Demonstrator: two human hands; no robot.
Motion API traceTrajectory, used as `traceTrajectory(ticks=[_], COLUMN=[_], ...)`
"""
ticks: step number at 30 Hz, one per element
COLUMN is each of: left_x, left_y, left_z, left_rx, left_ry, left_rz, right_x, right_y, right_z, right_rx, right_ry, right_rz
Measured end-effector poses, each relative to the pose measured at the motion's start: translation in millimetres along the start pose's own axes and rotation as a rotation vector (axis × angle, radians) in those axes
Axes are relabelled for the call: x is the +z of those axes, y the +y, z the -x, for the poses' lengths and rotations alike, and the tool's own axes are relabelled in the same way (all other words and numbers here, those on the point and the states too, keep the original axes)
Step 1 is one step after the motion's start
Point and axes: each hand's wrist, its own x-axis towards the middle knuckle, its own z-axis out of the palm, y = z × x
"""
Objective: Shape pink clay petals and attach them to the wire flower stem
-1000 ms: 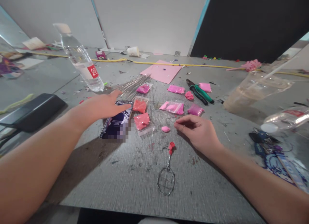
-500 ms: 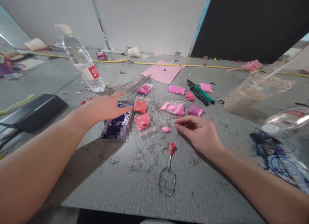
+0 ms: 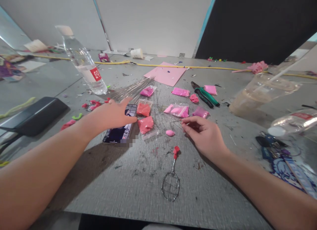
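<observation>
A smooth pink lump, rounded like an egg, sits on the streaky grey table, just beside the right hand, its fingertips drawn close; I can't tell whether they pinch anything. The left hand spreads loosely over a glossy phone. Nearer the table's edge lies a racket shape of twisted wire.
</observation>
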Motion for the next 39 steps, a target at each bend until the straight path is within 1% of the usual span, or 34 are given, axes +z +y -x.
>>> traceTrajectory(ticks=[3, 5, 8, 11, 12, 13, 15, 17, 18, 19, 20, 21, 22, 23, 25, 29, 31, 34, 36, 39], left_x=[-1.0, -0.2, 0.1, -4.9, -7.4, -9.6, -11.4, -7.2, -2.7, 3.2, 9.8, 16.7, 23.2, 29.1, 37.7, 46.1, 49.2, 53.0, 53.8, 52.4], left_y=[4.3, 6.3, 6.6, 5.8, 6.4, 7.9, 14.6, 26.9, 34.9, 43.5, 52.2, 60.3, 67.4, 73.1, 80.1, 85.0, 87.4, 90.5, 90.4, 87.8], left_z=[3.0, 4.7, 6.6, 9.1, 10.4, 12.2, 17.7, 26.4, 31.8, 37.5, 43.2, 48.3, 52.3, 55.1, 56.2, 47.0, 42.3, 38.6, 37.7, 38.2], left_rx=[0.036, 0.035, 0.022, 0.009, 0.002, 0.005, 0.064, 0.234, 0.323, 0.435, 0.536, 0.614, 0.681, 0.748, 0.818, 0.878, 0.87, 0.866, 0.884, 0.911], left_ry=[0.063, 0.094, 0.097, 0.111, 0.15, 0.214, 0.397, 0.596, 0.657, 0.652, 0.618, 0.578, 0.515, 0.464, 0.44, 0.468, 0.47, 0.482, 0.487, 0.505], left_rz=[-0.016, -0.037, -0.032, -0.008, 0.002, 0.019, 0.11, 0.281, 0.367, 0.444, 0.512, 0.55, 0.563, 0.547, 0.453, 0.246, 0.186, 0.164, 0.185, 0.275], right_x=[0.2, -0.1, -0.6, -1.0, -1.1, -1.0, -0.8, -0.6, -0.6, -0.8, -1.1, -1.6, -2.3, -3.2, -5.6, -10.9, -13.3, -16.1, -17.5, -18.5], right_y=[-0.4, -1.7, -2.9, -1.3, -0.3, 0.6, 1.7, 0.9, -0.2, -1.9, -3.9, -6.0, -8.1, -9.9, -11.6, -7.3, -4.3, -3.5, -5.4, -8.8], right_z=[-0.2, -0.3, -0.2, -0.4, -0.5, -0.5, -0.4, 0.4, 0.9, 1.5, 2.1, 2.5, 2.6, 2.4, 0.5, -7.0, -10.2, -12.9, -13.6, -14.1], right_rx=[0.004, -0.004, -0.014, 0.0, 0.004, 0.007, 0.012, 0.012, 0.009, 0.002, -0.007, -0.018, -0.032, -0.054, -0.123, -0.282, -0.335, -0.387, -0.391, -0.313], right_ry=[-0.002, 0.001, -0.005, -0.024, -0.03, -0.033, -0.029, -0.019, -0.017, -0.019, -0.026, -0.037, -0.05, -0.067, -0.132, -0.367, -0.436, -0.492, -0.516, -0.517], right_rz=[-0.003, 0.009, 0.019, 0.001, -0.008, -0.014, -0.02, -0.019, -0.018, -0.017, -0.011, 0.001, 0.023, 0.059, 0.17, 0.38, 0.411, 0.434, 0.443, 0.443])
